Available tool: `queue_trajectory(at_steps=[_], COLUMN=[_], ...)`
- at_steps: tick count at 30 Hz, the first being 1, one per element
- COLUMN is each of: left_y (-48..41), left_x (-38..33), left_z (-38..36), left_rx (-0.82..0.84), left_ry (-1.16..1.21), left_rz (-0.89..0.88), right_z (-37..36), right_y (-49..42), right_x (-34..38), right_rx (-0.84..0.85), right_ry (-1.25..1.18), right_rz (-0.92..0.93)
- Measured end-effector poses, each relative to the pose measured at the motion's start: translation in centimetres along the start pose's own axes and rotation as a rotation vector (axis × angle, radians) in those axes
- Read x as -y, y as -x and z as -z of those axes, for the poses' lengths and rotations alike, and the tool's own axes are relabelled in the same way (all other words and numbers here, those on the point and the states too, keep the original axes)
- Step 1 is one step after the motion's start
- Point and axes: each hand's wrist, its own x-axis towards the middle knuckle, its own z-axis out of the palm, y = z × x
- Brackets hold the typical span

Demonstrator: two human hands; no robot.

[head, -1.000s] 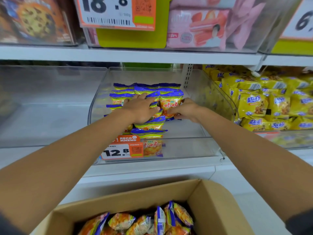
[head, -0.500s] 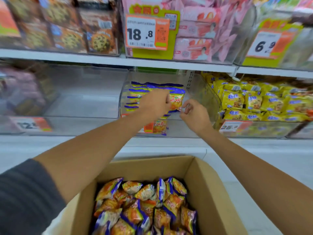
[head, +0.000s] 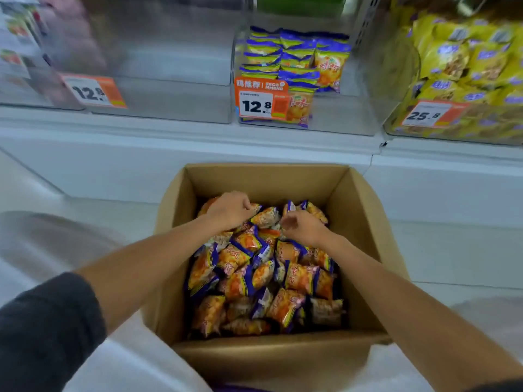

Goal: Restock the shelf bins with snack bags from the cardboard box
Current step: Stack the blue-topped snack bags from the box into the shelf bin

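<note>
Now both arms reach down into the cardboard box point(head: 353, 222), which sits open on the near side just below the shelf point(head: 198, 148), presumably so each trip from box to bin is short. The left grip point(head: 229, 210) lies fingers-curled on the snack bags point(head: 243, 278) at the far left of the pile. The right grip point(head: 302, 227) hangs over the far middle, fingers bent toward a blue-edged bag. I cannot tell whether either has closed on a bag or only touches it.

The bags lie loose and jumbled, filling the box, so most of the work seems still ahead. In the clear bin point(head: 353, 117) beyond, matching stocked bags point(head: 294, 52) stand in overlapping rows on its left side, faces forward behind the price tag point(head: 260, 100). The bin's right side looks the likely place for more. Yellow packs point(head: 467, 60) fill the bin to the right.
</note>
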Motion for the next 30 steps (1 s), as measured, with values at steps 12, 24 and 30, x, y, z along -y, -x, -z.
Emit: queue_trajectory(at_steps=[12, 24, 30], left_y=[1.1, 2.7, 3.2], left_x=[6.7, 3.6, 2.5], left_z=[-4.9, -3.4, -2.6], left_rx=[0.091, 0.274, 0.472], left_ry=[0.183, 0.805, 1.334], left_rz=[0.056, 0.243, 0.453], right_z=[-9.8, 0.1, -2.0], right_y=[0.5, 2.7, 4.0], right_x=[-3.8, 0.6, 2.8], right_rx=[0.229, -0.022, -0.285], right_ry=[0.246, -0.454, -0.256], right_rz=[0.044, -0.063, 0.188])
